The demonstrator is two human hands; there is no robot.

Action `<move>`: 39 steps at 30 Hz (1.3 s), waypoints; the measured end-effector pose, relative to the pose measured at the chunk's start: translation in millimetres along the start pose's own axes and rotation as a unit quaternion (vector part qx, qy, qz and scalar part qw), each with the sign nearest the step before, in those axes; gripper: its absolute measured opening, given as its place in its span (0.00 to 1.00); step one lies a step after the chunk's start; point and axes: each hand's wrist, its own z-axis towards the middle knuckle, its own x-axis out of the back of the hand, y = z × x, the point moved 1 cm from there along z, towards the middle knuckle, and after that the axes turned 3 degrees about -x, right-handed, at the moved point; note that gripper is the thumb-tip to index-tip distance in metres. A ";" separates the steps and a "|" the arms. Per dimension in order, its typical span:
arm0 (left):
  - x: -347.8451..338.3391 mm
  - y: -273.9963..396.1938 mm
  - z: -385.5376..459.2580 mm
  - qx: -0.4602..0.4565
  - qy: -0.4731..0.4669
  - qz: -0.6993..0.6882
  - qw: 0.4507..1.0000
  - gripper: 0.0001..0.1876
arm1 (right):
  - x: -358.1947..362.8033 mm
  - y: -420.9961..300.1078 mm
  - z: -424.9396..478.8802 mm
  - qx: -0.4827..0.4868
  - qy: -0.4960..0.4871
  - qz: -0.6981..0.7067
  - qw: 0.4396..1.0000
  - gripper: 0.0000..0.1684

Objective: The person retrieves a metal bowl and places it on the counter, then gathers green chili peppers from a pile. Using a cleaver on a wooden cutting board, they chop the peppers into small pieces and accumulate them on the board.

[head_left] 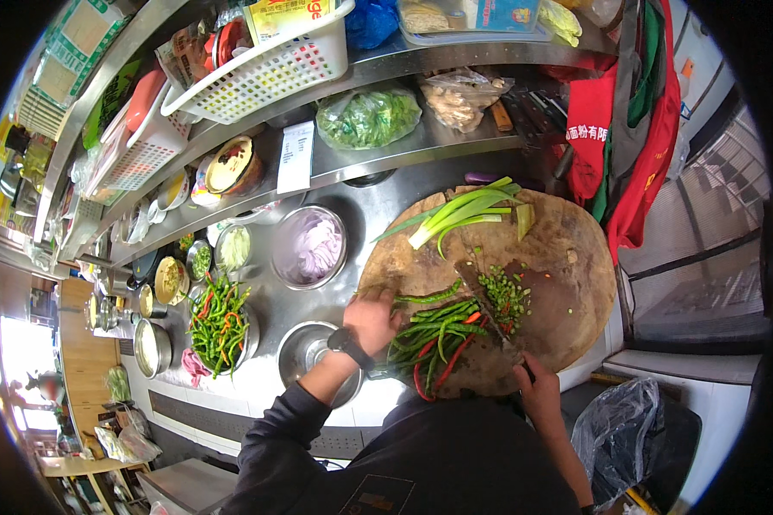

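Observation:
My right hand [542, 391] grips the handle of a kitchen knife. Its blade [483, 299] stands across the round wooden cutting board [573, 277], between whole and chopped peppers. Long green chili peppers [441, 325], with a few red ones among them, lie bunched left of the blade. To its right is a pile of chopped green chili [505, 299] with red bits. My left hand [372, 318], a watch at its wrist, is at the board's left edge by the stem end of a separate green chili [431, 296]. Its fingers are partly hidden, so a hold on that pepper cannot be confirmed.
Leeks [467, 215] lie on the board's far side. Left of it stand a steel bowl [290, 360], a bowl of sliced onion [319, 248] and a heaped bowl of chilies [222, 328]. A steel shelf [419, 151] overhangs the counter. A plastic-lined bin [625, 431] is at right.

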 end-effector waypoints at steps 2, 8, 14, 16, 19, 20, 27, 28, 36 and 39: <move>-3.6 11.9 9.3 -0.059 0.042 -0.027 0.997 0.18 | 0.5 0.6 -0.4 0.009 0.000 0.003 1.000 0.22; -41.1 63.7 32.1 -0.133 -0.068 -0.033 0.988 0.41 | -0.4 8.5 3.0 -0.007 -0.011 0.007 1.000 0.22; -44.8 108.8 -0.8 -0.121 -0.116 0.078 0.983 0.52 | -6.2 11.5 -0.7 0.002 0.007 0.019 1.000 0.22; -58.4 110.8 -4.7 -0.126 -0.104 0.089 0.982 0.52 | -0.6 0.4 -0.8 -0.036 -0.012 0.005 0.999 0.21; -62.2 112.6 -4.0 -0.162 -0.099 0.056 0.980 0.44 | 1.2 3.8 0.1 -0.036 0.001 0.018 0.999 0.21; -61.1 114.1 -1.2 -0.172 -0.107 0.054 0.978 0.41 | 1.9 6.3 0.3 -0.026 0.012 0.028 0.999 0.21; -76.0 112.5 21.0 -0.199 -0.029 0.071 0.977 0.37 | -1.7 3.9 2.2 0.014 0.043 0.018 0.999 0.22; -73.3 113.4 20.1 -0.185 -0.039 0.053 0.981 0.39 | -4.2 3.4 1.5 0.033 0.047 0.015 0.998 0.22; -66.1 109.9 13.0 -0.170 0.025 -0.048 0.984 0.40 | -6.0 5.3 -0.1 -0.001 0.025 -0.003 1.000 0.24; -75.3 107.5 13.6 -0.188 0.059 -0.065 0.978 0.31 | -3.1 -3.7 0.6 -0.013 0.011 -0.015 1.000 0.23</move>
